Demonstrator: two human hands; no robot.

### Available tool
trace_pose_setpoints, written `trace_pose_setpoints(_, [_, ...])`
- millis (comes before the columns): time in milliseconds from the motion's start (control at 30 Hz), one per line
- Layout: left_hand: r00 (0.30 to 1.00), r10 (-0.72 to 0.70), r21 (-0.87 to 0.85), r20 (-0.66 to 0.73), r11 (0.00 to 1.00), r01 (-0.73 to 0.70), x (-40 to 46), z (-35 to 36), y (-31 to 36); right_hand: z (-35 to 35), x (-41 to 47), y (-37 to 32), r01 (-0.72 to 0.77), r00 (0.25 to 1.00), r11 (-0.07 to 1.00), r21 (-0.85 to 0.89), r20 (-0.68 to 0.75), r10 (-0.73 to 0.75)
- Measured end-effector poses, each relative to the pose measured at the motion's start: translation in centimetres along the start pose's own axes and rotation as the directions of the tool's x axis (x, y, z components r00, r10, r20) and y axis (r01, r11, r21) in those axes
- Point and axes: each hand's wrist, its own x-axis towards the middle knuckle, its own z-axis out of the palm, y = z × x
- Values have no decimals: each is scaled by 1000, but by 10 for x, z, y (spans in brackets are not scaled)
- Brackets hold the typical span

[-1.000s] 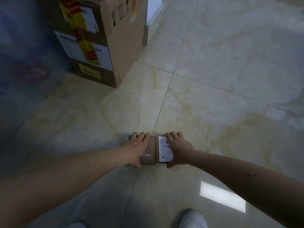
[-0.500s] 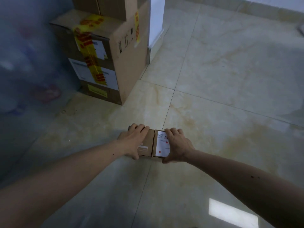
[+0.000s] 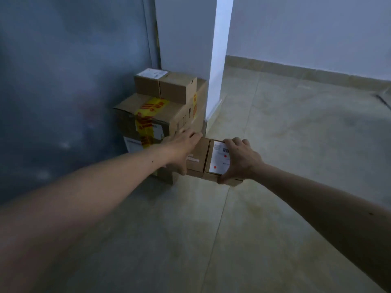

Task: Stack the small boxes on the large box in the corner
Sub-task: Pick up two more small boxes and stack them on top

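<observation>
A person's two bare arms reach forward from the bottom corners of the view, carrying two small cardboard boxes side by side above a pale tiled floor [image 3: 296, 144].

The left hand [image 3: 182, 149] lies over the top of the plain box [image 3: 197, 157], fingers stretched forward and close together across its far edge, thumb curled down its near side. The right hand [image 3: 240, 160] grips the labelled box [image 3: 213, 176], fingers hooked over the far edge and thumb pressed under the near edge, so that it is clamped between them. A white label [image 3: 219, 160] with a barcode and two red dots covers the top of this box. The two boxes touch along their inner sides and are pressed together between the hands. Both are held off the floor, tilted slightly.

Just behind the hands, in the corner, stands the large box [image 3: 169, 115], brown cardboard with yellow tape [image 3: 148, 115] printed in red running over its top and down its front, and white labels on the front face. The left hand and the plain box overlap its lower right part in view; whether they touch it cannot be told.

On top of the large box sit two more small boxes, touching each other: the back-left box [image 3: 147, 85] has a white label on top, and the back-right box [image 3: 176, 89] is plain.

The corner is formed by a dark blue-grey wall [image 3: 63, 81] on the left and a white pillar [image 3: 218, 49] behind the large box. A paler wall [image 3: 306, 28] runs along the far right.
</observation>
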Motion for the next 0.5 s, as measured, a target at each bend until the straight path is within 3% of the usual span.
trace_pose_setpoints(233, [998,-63,-17,-29,998,63,16,-98,-65,-73,65,-51,30,994,1000,10,-101,-29])
trace_pose_setpoints(500, [992,-124,60,-22,990,125,39,-143,-150,-95,136,-119,74,986,991,110,-154,-57])
